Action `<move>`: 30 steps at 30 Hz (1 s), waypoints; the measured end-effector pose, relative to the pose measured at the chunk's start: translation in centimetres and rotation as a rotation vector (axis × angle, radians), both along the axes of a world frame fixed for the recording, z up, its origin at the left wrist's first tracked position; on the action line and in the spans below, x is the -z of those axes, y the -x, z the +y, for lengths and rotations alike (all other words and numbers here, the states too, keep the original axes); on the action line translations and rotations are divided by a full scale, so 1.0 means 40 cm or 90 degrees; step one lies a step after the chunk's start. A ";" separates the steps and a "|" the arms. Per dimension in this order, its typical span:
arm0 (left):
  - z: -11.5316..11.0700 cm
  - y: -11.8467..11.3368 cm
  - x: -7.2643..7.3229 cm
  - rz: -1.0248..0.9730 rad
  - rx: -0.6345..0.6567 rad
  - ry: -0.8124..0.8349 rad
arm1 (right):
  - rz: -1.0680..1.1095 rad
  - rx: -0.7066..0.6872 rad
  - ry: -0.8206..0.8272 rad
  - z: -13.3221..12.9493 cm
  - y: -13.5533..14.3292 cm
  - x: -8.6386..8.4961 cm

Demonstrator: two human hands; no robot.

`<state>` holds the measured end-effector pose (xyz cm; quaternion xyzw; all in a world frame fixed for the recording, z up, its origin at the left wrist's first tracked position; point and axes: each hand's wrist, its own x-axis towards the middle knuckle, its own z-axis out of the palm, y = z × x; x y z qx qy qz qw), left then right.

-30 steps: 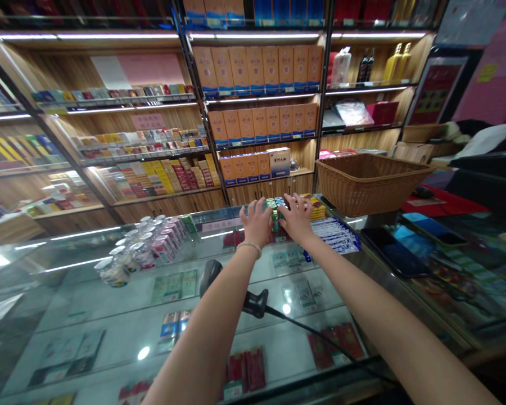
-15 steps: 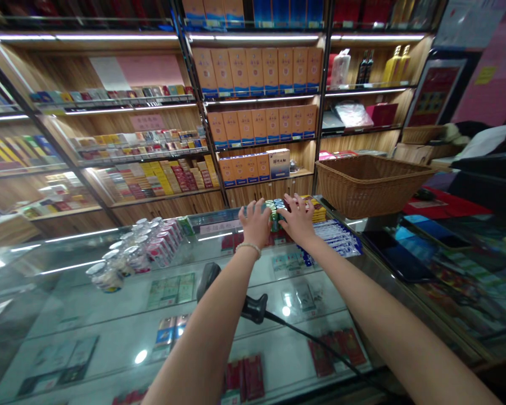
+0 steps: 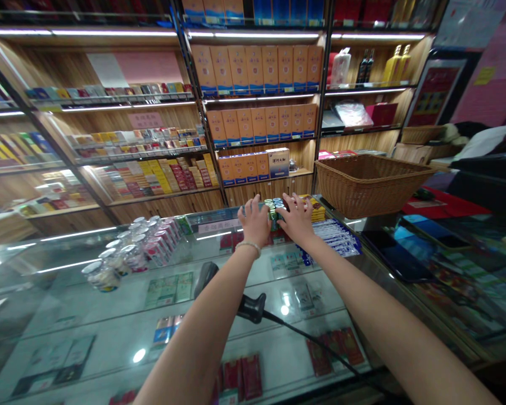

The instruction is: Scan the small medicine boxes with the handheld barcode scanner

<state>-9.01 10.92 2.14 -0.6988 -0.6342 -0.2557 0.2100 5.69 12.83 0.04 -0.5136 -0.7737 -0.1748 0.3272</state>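
Two rows, roughly, of small green- and blue-topped packs (image 3: 274, 206) at far side of glass bench (image 3: 130, 315), between left hand (image 3: 256, 225) and right hand (image 3: 296, 219). Grip: half-bent around both sides, not clenched; can't tell if grasping or only touching. Probably light, fairly stiff, maybe slick; too small to confirm material. Low risk of breakage, likely to slide or topple apart under uneven squeeze. Best held low on left and right outer faces, light even pressure. Watch for yellow packs (image 3: 317, 209) just right, blue-and-white sachets (image 3: 336, 237) nearer.
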 end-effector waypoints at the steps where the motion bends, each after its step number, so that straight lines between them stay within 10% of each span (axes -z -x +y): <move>1: -0.001 -0.002 -0.002 -0.003 -0.003 0.004 | -0.002 0.001 -0.002 0.000 0.000 0.000; 30: -0.023 0.035 -0.016 -0.005 -0.049 0.105 | 0.009 0.032 0.025 -0.001 -0.006 0.004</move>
